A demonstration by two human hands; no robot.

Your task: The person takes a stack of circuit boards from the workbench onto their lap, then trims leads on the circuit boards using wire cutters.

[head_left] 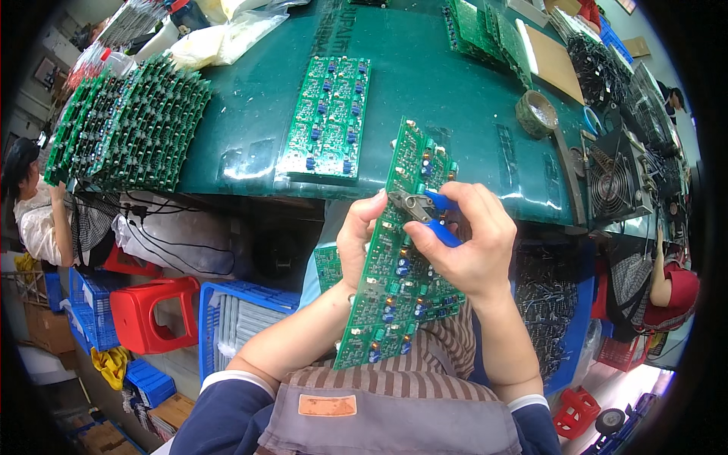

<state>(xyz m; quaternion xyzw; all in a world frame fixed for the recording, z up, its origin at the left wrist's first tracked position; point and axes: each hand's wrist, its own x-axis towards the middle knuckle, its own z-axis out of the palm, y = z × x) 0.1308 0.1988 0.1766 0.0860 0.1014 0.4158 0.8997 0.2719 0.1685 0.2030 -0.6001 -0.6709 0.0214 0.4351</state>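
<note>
A long green circuit board panel (377, 302), dotted with blue and orange parts, stands tilted over my lap. My left hand (359, 236) grips its left edge, thumb near the upper part. In my right hand (479, 244) is a pair of blue-handled side cutters (444, 232), their metal jaws against the board close to my left thumb. Whether the jaws bite on anything is too small to tell. More green board shows behind the held one, low between my arms. Another board panel (327, 117) lies flat on the green table (258, 98) ahead.
Stacked circuit boards (129, 125) stand at the table's left, more boards (485, 34) at the far right. A small round pot (536, 114) and a fan unit (616, 174) sit on the right. Blue crates (220, 326) and a red stool (155, 315) are below. People sit at both sides.
</note>
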